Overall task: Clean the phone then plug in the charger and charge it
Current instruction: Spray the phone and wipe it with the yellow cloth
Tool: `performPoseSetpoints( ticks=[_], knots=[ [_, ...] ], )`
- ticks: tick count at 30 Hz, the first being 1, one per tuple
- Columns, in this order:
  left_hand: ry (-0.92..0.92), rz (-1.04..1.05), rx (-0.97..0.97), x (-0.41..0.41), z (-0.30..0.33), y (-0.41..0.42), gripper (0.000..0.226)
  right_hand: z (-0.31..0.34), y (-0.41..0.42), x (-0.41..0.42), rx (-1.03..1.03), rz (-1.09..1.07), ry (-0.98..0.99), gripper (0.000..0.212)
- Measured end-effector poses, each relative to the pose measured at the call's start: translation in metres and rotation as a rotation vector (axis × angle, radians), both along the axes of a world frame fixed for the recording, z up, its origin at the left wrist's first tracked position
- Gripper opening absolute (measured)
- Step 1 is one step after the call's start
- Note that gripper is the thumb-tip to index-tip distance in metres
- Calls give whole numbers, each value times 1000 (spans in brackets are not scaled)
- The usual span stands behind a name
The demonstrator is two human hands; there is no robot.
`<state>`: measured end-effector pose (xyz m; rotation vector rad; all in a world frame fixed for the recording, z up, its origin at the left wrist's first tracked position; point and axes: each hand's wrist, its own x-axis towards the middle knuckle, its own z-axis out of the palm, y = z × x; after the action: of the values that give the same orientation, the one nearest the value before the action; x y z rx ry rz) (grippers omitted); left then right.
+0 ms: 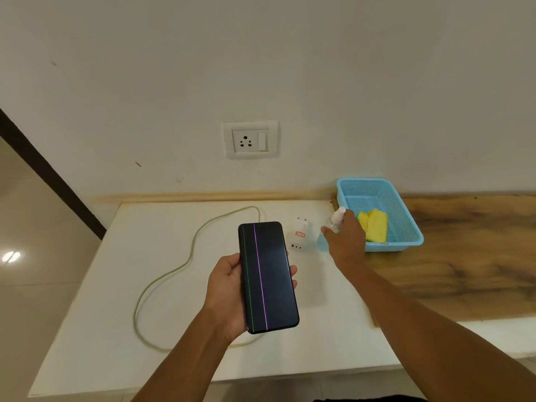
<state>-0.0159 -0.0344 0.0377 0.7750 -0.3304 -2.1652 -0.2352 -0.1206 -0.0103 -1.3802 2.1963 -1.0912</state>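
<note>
My left hand [227, 294] holds a black phone [268, 277] screen up above the white table [116, 329]; the dark screen shows a green and a purple vertical line. My right hand [346, 242] is stretched forward around a small spray bottle [336, 220] with a white nozzle and pale blue liquid, which stands on the table. A white charger adapter [300, 235] lies between the phone and the bottle. Its pale cable [185, 265] loops over the table and runs under the phone. The wall socket [250, 139] with a switch is straight ahead.
A light blue plastic basket [406, 221] stands at the back right with a folded yellow cloth [374, 224] inside. To the right lies a brown wooden countertop [470, 256]. The table's left edge drops to a tiled floor [32, 256].
</note>
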Motion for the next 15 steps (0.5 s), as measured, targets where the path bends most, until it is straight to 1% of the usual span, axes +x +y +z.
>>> performPoseSetpoints(
  ticks=[4, 7, 10, 12, 15],
  knots=[
    [-19, -29, 16, 2, 0, -1, 56, -12, 3, 0, -1, 2, 32, 39],
    [-43, -40, 19, 3, 1, -1, 55, -16, 3, 1, 14, -5, 49, 46],
    [-41, -44, 50, 1, 3, 1, 55, -17, 5, 0, 40, 9, 25, 53],
    [-50, -50, 59, 0, 5, 2, 55, -13, 12, 0, -13, 1, 34, 48],
    [-47, -54, 52, -1, 5, 1, 54, 1, 25, -8, -194, -44, 125, 32]
  ],
)
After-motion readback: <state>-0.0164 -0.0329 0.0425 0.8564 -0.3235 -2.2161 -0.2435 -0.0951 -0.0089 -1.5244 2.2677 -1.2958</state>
